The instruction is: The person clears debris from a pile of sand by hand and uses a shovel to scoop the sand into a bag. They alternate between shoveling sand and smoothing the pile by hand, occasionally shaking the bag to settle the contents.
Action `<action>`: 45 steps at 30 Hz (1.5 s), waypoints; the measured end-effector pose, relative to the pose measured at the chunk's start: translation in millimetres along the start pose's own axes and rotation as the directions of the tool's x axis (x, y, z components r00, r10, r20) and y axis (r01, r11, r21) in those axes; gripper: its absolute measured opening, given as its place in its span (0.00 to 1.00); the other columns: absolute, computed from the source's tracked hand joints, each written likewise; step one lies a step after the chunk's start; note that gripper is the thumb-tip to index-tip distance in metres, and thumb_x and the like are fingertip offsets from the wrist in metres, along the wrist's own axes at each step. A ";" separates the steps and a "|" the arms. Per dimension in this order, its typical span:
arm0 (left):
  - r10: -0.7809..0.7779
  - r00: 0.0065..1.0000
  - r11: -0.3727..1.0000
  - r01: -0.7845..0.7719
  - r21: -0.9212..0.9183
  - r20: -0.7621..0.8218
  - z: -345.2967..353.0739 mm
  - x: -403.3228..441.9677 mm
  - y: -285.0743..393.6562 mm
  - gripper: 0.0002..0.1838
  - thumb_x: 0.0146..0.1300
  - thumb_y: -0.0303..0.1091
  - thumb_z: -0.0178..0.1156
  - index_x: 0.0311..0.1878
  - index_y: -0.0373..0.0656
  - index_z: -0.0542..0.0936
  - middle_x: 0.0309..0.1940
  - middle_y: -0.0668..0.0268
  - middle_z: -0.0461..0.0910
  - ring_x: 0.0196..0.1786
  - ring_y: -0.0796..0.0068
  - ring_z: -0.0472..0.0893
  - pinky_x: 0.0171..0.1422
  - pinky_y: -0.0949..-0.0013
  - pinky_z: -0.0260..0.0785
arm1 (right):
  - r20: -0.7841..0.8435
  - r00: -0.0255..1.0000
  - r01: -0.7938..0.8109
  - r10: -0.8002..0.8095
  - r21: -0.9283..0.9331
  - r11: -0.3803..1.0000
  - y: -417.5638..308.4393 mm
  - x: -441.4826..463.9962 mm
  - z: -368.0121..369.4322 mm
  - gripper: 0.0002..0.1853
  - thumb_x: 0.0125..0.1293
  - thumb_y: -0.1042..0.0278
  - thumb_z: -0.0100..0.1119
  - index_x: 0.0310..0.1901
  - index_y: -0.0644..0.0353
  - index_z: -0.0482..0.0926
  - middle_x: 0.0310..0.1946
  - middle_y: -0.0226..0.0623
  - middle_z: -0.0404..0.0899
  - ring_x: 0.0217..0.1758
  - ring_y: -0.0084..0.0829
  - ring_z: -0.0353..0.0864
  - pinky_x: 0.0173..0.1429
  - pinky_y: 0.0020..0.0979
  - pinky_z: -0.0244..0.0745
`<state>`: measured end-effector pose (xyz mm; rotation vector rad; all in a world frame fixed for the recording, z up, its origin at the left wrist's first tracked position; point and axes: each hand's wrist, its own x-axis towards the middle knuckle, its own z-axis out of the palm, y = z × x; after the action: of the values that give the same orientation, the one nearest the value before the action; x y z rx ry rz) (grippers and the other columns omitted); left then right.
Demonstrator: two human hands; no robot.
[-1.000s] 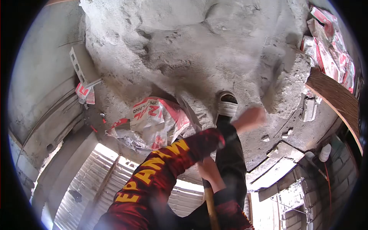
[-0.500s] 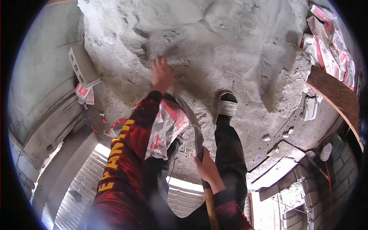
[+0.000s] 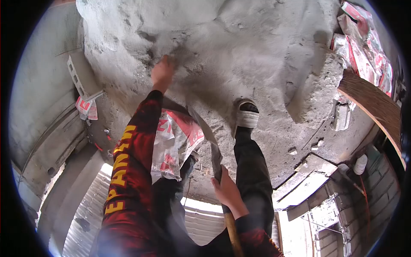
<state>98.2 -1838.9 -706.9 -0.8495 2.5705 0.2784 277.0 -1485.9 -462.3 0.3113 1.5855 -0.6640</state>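
My left hand (image 3: 163, 73) is at the grey powdery heap (image 3: 248, 47), its fingers curled in and partly hidden; anything inside them does not show. My right hand (image 3: 230, 191) is wrapped round a shovel (image 3: 231, 229) at the joint of its wooden handle and long grey metal neck. The shovel's metal part runs up and left toward the heap, between my legs, and its far end is partly hidden. Beneath my left forearm lies a torn red and white cement bag (image 3: 169, 150).
One sandalled foot (image 3: 247, 115) stands on the heap's near edge. Crumpled bags (image 3: 366, 47) and a curved wooden board (image 3: 370, 109) are at the right. At the left, a hollow block (image 3: 82, 77) leans by the wall. Rubble pieces (image 3: 292, 150) lie on the floor.
My left hand has moved slightly left and up, and its spread fingers have curled in. The right hand keeps its hold on the shovel. The whole view has shifted a little.
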 end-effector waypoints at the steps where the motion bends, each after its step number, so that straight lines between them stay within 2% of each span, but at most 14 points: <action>1: 0.010 1.000 1.000 -0.010 0.000 -0.003 -7.4 1.1 4.0 0.18 0.65 0.45 0.58 0.53 0.47 0.75 0.44 0.51 0.81 0.47 0.45 0.82 0.50 0.47 0.75 | -0.007 1.000 0.002 -0.002 0.007 1.000 0.4 -0.1 -0.7 0.35 0.72 0.58 0.55 0.73 0.64 0.52 0.50 0.65 0.79 0.54 0.58 0.81 0.57 0.46 0.75; 4: -0.060 0.998 0.994 0.058 -0.092 -0.011 -21.7 1.1 5.5 0.20 0.65 0.44 0.60 0.57 0.49 0.75 0.50 0.54 0.80 0.53 0.47 0.80 0.53 0.48 0.74 | 0.013 1.000 0.001 -0.001 0.000 1.000 -2.8 -0.9 -2.5 0.36 0.72 0.58 0.55 0.73 0.66 0.51 0.50 0.65 0.79 0.54 0.58 0.81 0.57 0.46 0.75; 6: 0.239 0.955 0.961 -0.206 0.186 -0.175 -22.0 -1.3 13.5 0.25 0.66 0.48 0.59 0.63 0.50 0.74 0.60 0.57 0.75 0.63 0.52 0.74 0.61 0.50 0.71 | 0.014 1.000 0.003 -0.003 -0.005 1.000 -4.1 -1.4 -6.0 0.36 0.72 0.58 0.55 0.73 0.66 0.51 0.49 0.65 0.79 0.53 0.58 0.81 0.57 0.46 0.75; 9: 0.378 0.914 0.890 -0.315 0.331 -0.147 -3.7 -5.4 50.0 0.27 0.67 0.47 0.58 0.67 0.49 0.71 0.66 0.60 0.69 0.69 0.57 0.68 0.68 0.52 0.66 | 0.029 0.999 0.026 -0.026 0.023 0.999 -3.2 0.5 -11.1 0.36 0.72 0.58 0.55 0.73 0.67 0.52 0.50 0.64 0.79 0.53 0.58 0.81 0.56 0.46 0.75; 13: 0.520 0.852 0.850 -0.508 0.140 -0.064 46.3 -7.1 106.6 0.26 0.64 0.41 0.63 0.64 0.47 0.72 0.63 0.61 0.70 0.67 0.57 0.69 0.68 0.53 0.67 | 0.006 0.998 0.061 -0.061 0.000 0.998 -1.3 0.0 -15.3 0.36 0.72 0.58 0.55 0.73 0.68 0.52 0.52 0.64 0.77 0.54 0.58 0.80 0.56 0.47 0.75; 19: 0.472 0.881 0.880 -0.468 -0.082 0.042 90.4 -7.6 136.3 0.19 0.61 0.34 0.66 0.55 0.48 0.76 0.50 0.62 0.77 0.57 0.56 0.76 0.58 0.57 0.75 | 0.042 0.999 0.006 -0.006 0.002 1.000 -4.8 -0.9 -24.3 0.36 0.72 0.59 0.55 0.73 0.67 0.52 0.56 0.63 0.74 0.56 0.58 0.79 0.58 0.48 0.74; 25: 0.374 0.927 0.904 -0.354 -0.239 0.043 91.0 -14.0 115.0 0.17 0.62 0.37 0.65 0.54 0.51 0.78 0.53 0.61 0.79 0.55 0.57 0.78 0.58 0.56 0.74 | 0.061 0.998 -0.025 0.026 -0.003 1.000 -5.2 -3.8 -19.3 0.35 0.72 0.60 0.55 0.73 0.67 0.52 0.55 0.63 0.75 0.56 0.58 0.79 0.58 0.48 0.75; 29: 0.345 0.938 0.936 -0.345 -0.071 -0.024 67.0 -12.5 107.9 0.21 0.65 0.42 0.63 0.60 0.50 0.76 0.58 0.60 0.77 0.60 0.55 0.76 0.60 0.56 0.73 | 0.076 0.996 -0.048 0.050 -0.033 0.998 -12.6 -4.3 -17.7 0.36 0.72 0.59 0.55 0.73 0.66 0.52 0.53 0.62 0.76 0.55 0.57 0.79 0.57 0.48 0.75; 31: 0.387 0.895 0.914 -0.404 -0.037 -0.222 54.7 -10.9 124.2 0.32 0.65 0.51 0.62 0.69 0.50 0.69 0.66 0.59 0.70 0.68 0.53 0.68 0.67 0.54 0.68 | 0.071 0.997 -0.028 0.030 -0.026 0.999 -11.3 -4.5 -15.8 0.36 0.71 0.59 0.55 0.73 0.66 0.52 0.53 0.62 0.76 0.55 0.57 0.79 0.57 0.48 0.75; 35: 0.464 0.843 0.878 -0.479 0.013 -0.272 24.0 5.8 191.5 0.44 0.63 0.58 0.64 0.76 0.50 0.58 0.70 0.55 0.63 0.71 0.48 0.63 0.72 0.48 0.60 | 0.058 0.998 0.021 -0.022 0.018 1.000 -9.1 -2.6 -22.1 0.36 0.71 0.59 0.56 0.73 0.67 0.52 0.55 0.63 0.75 0.55 0.57 0.79 0.57 0.48 0.75; 37: 0.519 0.839 0.854 -0.505 0.124 -0.164 20.7 23.0 226.2 0.52 0.60 0.64 0.65 0.79 0.55 0.50 0.75 0.53 0.54 0.74 0.47 0.60 0.74 0.43 0.58 | 0.051 0.998 0.023 -0.023 0.007 1.000 -8.5 -1.7 -28.0 0.36 0.72 0.58 0.55 0.73 0.66 0.52 0.56 0.63 0.74 0.56 0.57 0.79 0.57 0.48 0.75; 41: 0.498 0.854 0.857 -0.458 0.236 -0.149 33.8 53.4 276.5 0.56 0.56 0.67 0.66 0.80 0.60 0.46 0.77 0.57 0.49 0.76 0.43 0.55 0.74 0.37 0.55 | -0.013 0.995 0.098 -0.098 0.021 0.995 -8.5 -3.4 -53.0 0.36 0.72 0.58 0.55 0.73 0.67 0.51 0.56 0.63 0.74 0.55 0.58 0.78 0.57 0.48 0.75; 43: 0.310 0.950 0.910 -0.290 0.297 -0.023 50.1 63.7 282.6 0.54 0.57 0.66 0.66 0.80 0.65 0.46 0.77 0.56 0.49 0.76 0.41 0.55 0.70 0.35 0.59 | 0.005 0.998 0.061 -0.061 0.016 0.998 -12.6 -3.3 -70.7 0.36 0.72 0.59 0.55 0.73 0.67 0.51 0.55 0.64 0.74 0.54 0.59 0.79 0.57 0.48 0.75; 45: 0.352 0.927 0.911 -0.307 0.276 -0.131 70.9 66.0 271.2 0.48 0.59 0.60 0.66 0.78 0.67 0.52 0.75 0.55 0.53 0.73 0.40 0.59 0.66 0.37 0.65 | -0.018 0.997 0.075 -0.075 -0.008 0.997 -4.4 -3.5 -70.7 0.36 0.72 0.59 0.55 0.73 0.68 0.52 0.53 0.63 0.75 0.51 0.58 0.80 0.53 0.47 0.77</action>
<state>-91.1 -1636.1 -784.1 -0.3559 2.8337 -0.0330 217.5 -1447.6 -457.5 0.2540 1.6232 -0.7145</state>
